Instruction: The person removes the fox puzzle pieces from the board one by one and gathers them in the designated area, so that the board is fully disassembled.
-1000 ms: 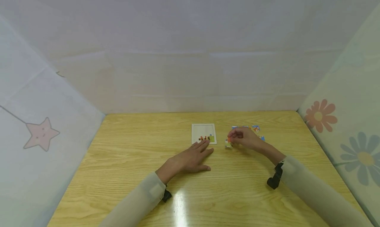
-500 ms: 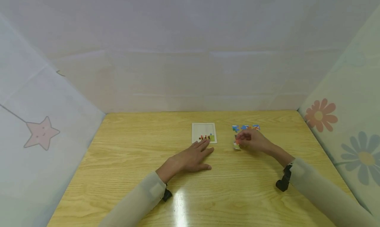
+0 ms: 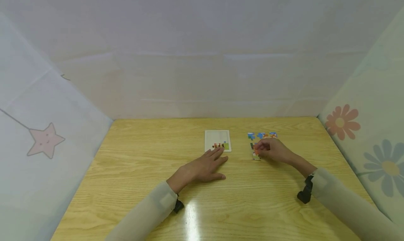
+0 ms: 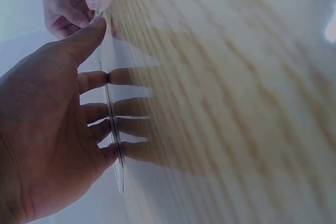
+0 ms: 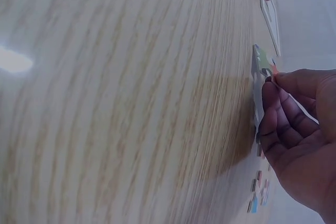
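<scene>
My right hand (image 3: 274,151) pinches a jigsaw piece (image 5: 264,60) between thumb and fingers, low over the table beside the loose pieces. Green and orange-red show on its face. Part of it is hidden by the fingers. My left hand (image 3: 202,168) lies with fingers spread, its fingertips at the near edge of a white puzzle tray (image 3: 216,137). In the tray's lower right part sit a few joined jigsaw pieces (image 3: 219,145), coloured red, yellow and green; the fingertips partly overlap them in the head view.
Several loose blue and orange jigsaw pieces (image 3: 260,135) lie right of the tray, behind my right hand, which covers some of them. The wooden table (image 3: 151,143) is bounded by pale cloth walls at the back and both sides.
My right hand has moved to the right, away from the tray, carrying the jigsaw piece and slowing lately. The left hand stays in place at the tray's edge.
</scene>
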`<state>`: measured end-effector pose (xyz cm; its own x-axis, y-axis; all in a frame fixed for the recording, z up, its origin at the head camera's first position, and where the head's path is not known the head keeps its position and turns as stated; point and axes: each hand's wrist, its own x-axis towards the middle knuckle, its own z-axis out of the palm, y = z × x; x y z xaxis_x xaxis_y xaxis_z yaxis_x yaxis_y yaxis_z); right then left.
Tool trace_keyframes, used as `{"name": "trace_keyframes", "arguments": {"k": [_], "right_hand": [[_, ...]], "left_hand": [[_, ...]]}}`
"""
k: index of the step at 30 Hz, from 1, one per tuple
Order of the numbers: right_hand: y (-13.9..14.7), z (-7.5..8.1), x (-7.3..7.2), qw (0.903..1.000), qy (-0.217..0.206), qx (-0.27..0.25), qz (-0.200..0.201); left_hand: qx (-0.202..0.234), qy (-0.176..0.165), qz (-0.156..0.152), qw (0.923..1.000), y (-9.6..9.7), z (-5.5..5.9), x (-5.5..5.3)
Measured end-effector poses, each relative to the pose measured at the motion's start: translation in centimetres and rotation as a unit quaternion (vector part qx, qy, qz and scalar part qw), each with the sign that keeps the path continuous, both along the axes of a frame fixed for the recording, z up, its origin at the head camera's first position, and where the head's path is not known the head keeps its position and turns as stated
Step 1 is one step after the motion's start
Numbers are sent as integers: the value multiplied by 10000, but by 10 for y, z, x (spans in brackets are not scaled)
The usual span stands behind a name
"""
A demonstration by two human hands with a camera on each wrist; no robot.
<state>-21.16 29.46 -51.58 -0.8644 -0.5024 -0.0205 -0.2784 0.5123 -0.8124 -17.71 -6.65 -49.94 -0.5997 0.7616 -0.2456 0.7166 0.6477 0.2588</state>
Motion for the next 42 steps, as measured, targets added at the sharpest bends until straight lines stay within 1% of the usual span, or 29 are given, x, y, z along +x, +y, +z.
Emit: {"name": "trace_keyframes", "arguments": {"k": [3,7,12,18,22,27,34,36,40,42], "right_hand": [[2,0,0,9999,139,53,65],[2,2,1,9996,204,168,101],[2,2,2,9990,236,369,29],[0,1,2,9978,443,488,-28],[0,0,3,9974,488,532,-78],[0,-2,2,9967,549,580,-115],[-1,-3,3,9974,529,483,-125],[-1,-3,3,9973,616,391,-122],[-5,-2,1,9945,994,320,-56],[-8,0,-1,9937,1075,305,-10]], "left_hand": [[47,30,-26,10000,0,0,-1],[95,-19,-42,9999,0,1,-1],[95,-81,-30,9999,0,3,0],[94,-109,-14,9999,0,5,1],[85,-74,-27,9999,0,3,0],[77,-54,-49,9999,0,4,0],[58,-135,-30,9999,0,5,0],[27,-133,-30,9999,0,5,0],[-24,-116,-17,9999,0,4,0],[-48,-109,-11,9999,0,4,0]]}}
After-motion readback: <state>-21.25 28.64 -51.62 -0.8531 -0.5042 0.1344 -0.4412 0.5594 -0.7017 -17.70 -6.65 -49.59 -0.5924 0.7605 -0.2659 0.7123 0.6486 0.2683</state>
